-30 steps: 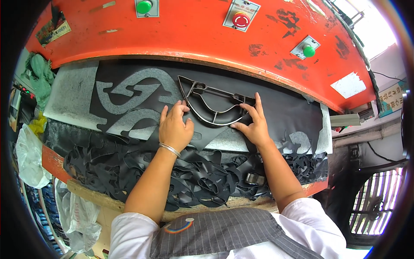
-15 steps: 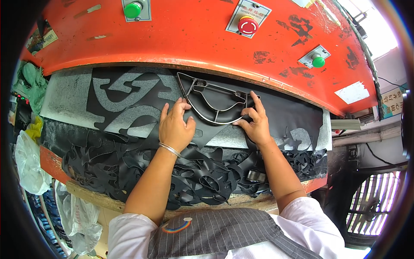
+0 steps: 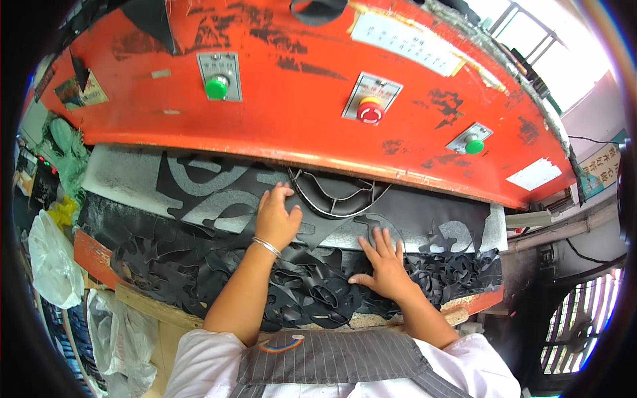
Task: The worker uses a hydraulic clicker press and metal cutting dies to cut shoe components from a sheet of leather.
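A curved metal cutting die [image 3: 328, 211] rests on a black leather-like sheet [image 3: 431, 209], its far part hidden beneath the red press. My left hand [image 3: 277, 217] is by the die's left edge, fingers slightly bent and apart; whether a fingertip touches the metal, I cannot tell. Nearer to me than the die, my right hand [image 3: 387, 266] has its fingers spread. It is over the sheet's near edge and the black offcuts [image 3: 312, 282], holding nothing. Curved shapes have been cut out of the sheet's left part, baring the pale board [image 3: 123, 169] underneath.
The orange-red press head [image 3: 285, 116] spans the far side, with a left green button [image 3: 216, 87], a red stop button [image 3: 370, 111] and a right green button [image 3: 474, 146]. Plastic bags [image 3: 54, 259] hang at the left. A barred fan-like unit [image 3: 580, 322] stands at the right.
My right hand has let go of the die and drawn back toward me, fingers spreading. The left hand stays by the die's left edge. The die's far part is now hidden; the view has shifted.
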`<state>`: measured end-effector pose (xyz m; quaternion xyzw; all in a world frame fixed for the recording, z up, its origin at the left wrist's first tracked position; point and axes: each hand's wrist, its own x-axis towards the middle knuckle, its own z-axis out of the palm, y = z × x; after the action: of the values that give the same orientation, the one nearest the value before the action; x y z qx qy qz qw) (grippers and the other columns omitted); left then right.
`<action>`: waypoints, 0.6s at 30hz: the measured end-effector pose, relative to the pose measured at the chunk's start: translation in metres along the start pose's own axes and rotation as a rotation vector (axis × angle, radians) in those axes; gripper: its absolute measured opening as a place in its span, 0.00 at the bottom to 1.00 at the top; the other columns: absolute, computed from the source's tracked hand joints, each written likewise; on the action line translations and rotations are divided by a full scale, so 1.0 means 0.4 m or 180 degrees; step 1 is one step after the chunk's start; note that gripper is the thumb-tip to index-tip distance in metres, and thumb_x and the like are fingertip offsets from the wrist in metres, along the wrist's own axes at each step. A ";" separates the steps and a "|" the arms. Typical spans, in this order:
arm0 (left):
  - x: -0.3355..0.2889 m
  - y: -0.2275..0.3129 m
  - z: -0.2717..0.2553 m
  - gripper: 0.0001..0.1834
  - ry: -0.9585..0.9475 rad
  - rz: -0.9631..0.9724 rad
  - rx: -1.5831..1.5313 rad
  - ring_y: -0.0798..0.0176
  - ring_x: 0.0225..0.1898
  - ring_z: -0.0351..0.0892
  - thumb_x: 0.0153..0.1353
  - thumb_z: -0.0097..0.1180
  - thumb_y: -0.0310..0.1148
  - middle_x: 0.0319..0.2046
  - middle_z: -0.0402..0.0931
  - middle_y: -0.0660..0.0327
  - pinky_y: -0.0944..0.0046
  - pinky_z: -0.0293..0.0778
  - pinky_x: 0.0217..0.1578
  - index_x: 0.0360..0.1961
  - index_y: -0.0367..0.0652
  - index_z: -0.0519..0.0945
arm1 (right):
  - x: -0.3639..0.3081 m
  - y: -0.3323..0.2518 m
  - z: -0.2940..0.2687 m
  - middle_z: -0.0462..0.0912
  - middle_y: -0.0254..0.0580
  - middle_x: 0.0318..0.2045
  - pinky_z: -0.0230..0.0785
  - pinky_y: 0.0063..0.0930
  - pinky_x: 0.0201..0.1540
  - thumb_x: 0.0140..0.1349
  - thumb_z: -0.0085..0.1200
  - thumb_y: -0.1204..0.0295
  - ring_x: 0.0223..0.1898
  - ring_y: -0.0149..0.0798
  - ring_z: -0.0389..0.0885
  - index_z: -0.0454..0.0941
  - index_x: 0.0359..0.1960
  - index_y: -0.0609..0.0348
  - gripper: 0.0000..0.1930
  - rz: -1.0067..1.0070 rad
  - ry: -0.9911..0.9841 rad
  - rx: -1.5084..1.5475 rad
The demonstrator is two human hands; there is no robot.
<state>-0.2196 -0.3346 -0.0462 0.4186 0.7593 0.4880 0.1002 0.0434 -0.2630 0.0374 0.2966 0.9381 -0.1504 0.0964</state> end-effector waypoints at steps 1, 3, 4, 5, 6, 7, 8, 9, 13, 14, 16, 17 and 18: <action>0.026 0.028 -0.018 0.15 -0.0050 -0.0336 -0.0508 0.47 0.55 0.74 0.54 0.57 0.28 0.48 0.78 0.49 0.54 0.66 0.57 0.43 0.39 0.74 | -0.013 0.028 -0.026 0.54 0.66 0.67 0.44 0.61 0.66 0.50 0.65 0.51 0.70 0.64 0.48 0.59 0.66 0.62 0.46 0.0103 0.0480 0.0838; 0.078 0.095 -0.089 0.07 0.0310 -0.0224 -0.0809 0.66 0.43 0.78 0.61 0.57 0.29 0.41 0.81 0.56 0.66 0.72 0.47 0.36 0.36 0.76 | -0.027 0.095 -0.091 0.61 0.61 0.65 0.49 0.41 0.69 0.54 0.65 0.61 0.68 0.55 0.58 0.60 0.65 0.64 0.39 0.0260 0.1739 0.1506; 0.116 0.159 -0.140 0.07 0.0363 -0.0149 -0.0680 0.71 0.37 0.76 0.65 0.54 0.30 0.35 0.80 0.62 0.68 0.72 0.41 0.34 0.36 0.76 | 0.000 0.124 -0.166 0.60 0.59 0.66 0.48 0.42 0.69 0.58 0.60 0.67 0.68 0.53 0.57 0.60 0.64 0.67 0.34 0.0254 0.2562 0.1637; 0.158 0.192 -0.178 0.08 0.0789 0.0290 -0.0809 0.72 0.34 0.74 0.66 0.51 0.29 0.30 0.78 0.63 0.69 0.71 0.38 0.32 0.36 0.76 | 0.037 0.139 -0.241 0.59 0.59 0.67 0.45 0.41 0.70 0.63 0.54 0.68 0.69 0.53 0.55 0.59 0.64 0.68 0.30 0.0303 0.3377 0.1436; 0.195 0.206 -0.218 0.08 0.1348 0.0799 -0.0401 0.71 0.32 0.73 0.67 0.49 0.28 0.28 0.75 0.63 0.69 0.70 0.36 0.30 0.37 0.74 | 0.079 0.158 -0.298 0.56 0.59 0.68 0.42 0.40 0.70 0.67 0.48 0.66 0.70 0.51 0.52 0.58 0.65 0.68 0.29 0.0352 0.4005 0.1360; 0.236 0.229 -0.252 0.09 0.1768 0.1333 -0.0320 0.70 0.31 0.71 0.67 0.48 0.27 0.26 0.72 0.63 0.68 0.68 0.34 0.29 0.37 0.73 | 0.122 0.178 -0.355 0.50 0.57 0.70 0.41 0.41 0.70 0.69 0.44 0.61 0.72 0.50 0.44 0.54 0.67 0.66 0.30 0.0261 0.4459 0.1053; 0.267 0.250 -0.284 0.09 0.2169 0.1826 -0.0143 0.67 0.29 0.68 0.66 0.49 0.27 0.24 0.70 0.60 0.66 0.66 0.31 0.27 0.37 0.72 | 0.169 0.175 -0.398 0.45 0.57 0.71 0.39 0.43 0.70 0.70 0.43 0.60 0.73 0.50 0.41 0.53 0.68 0.65 0.31 0.0253 0.4714 0.1116; 0.312 0.259 -0.307 0.10 0.2092 0.1902 0.0238 0.60 0.28 0.68 0.64 0.50 0.27 0.22 0.69 0.59 0.62 0.65 0.31 0.25 0.37 0.71 | 0.214 0.179 -0.434 0.41 0.57 0.72 0.38 0.45 0.70 0.70 0.42 0.58 0.73 0.50 0.37 0.52 0.68 0.64 0.32 0.0264 0.4967 0.1150; 0.339 0.306 -0.390 0.13 0.1285 0.1572 0.0766 0.49 0.26 0.66 0.63 0.52 0.29 0.19 0.65 0.55 0.57 0.63 0.28 0.21 0.38 0.67 | 0.277 0.220 -0.486 0.36 0.59 0.71 0.32 0.52 0.70 0.69 0.43 0.55 0.73 0.57 0.34 0.50 0.70 0.59 0.34 0.0926 0.4659 -0.0052; 0.306 0.320 -0.392 0.14 0.1004 0.1199 0.0483 0.49 0.24 0.66 0.63 0.52 0.29 0.19 0.65 0.55 0.57 0.63 0.27 0.21 0.39 0.66 | 0.246 0.205 -0.474 0.41 0.59 0.70 0.34 0.53 0.69 0.67 0.46 0.56 0.72 0.59 0.37 0.53 0.69 0.59 0.33 0.0662 0.4734 0.0055; 0.191 0.343 -0.385 0.17 0.0601 0.0947 0.0272 0.52 0.20 0.65 0.63 0.53 0.31 0.18 0.66 0.54 0.55 0.62 0.23 0.19 0.39 0.65 | 0.152 0.163 -0.423 0.54 0.60 0.67 0.42 0.54 0.67 0.64 0.52 0.59 0.69 0.61 0.47 0.59 0.65 0.58 0.31 0.0123 0.4200 0.0107; 0.110 0.368 -0.370 0.18 0.0028 0.0480 0.0075 0.54 0.19 0.66 0.61 0.56 0.33 0.16 0.66 0.55 0.55 0.63 0.23 0.16 0.41 0.67 | 0.086 0.132 -0.366 0.60 0.60 0.64 0.48 0.54 0.65 0.61 0.55 0.60 0.67 0.61 0.54 0.63 0.63 0.58 0.30 -0.0125 0.3575 0.0049; 0.033 0.349 -0.341 0.18 -0.0574 0.0310 -0.0085 0.54 0.21 0.69 0.59 0.58 0.36 0.15 0.68 0.56 0.56 0.66 0.25 0.15 0.42 0.70 | 0.056 0.059 -0.277 0.71 0.59 0.56 0.59 0.50 0.60 0.56 0.61 0.59 0.58 0.60 0.67 0.69 0.58 0.60 0.30 -0.0094 0.2892 0.0406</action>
<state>-0.2295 -0.3905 0.1410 0.4958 0.7194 0.4628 0.1499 0.0291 -0.1952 0.1296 0.3244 0.8783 -0.0639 -0.3454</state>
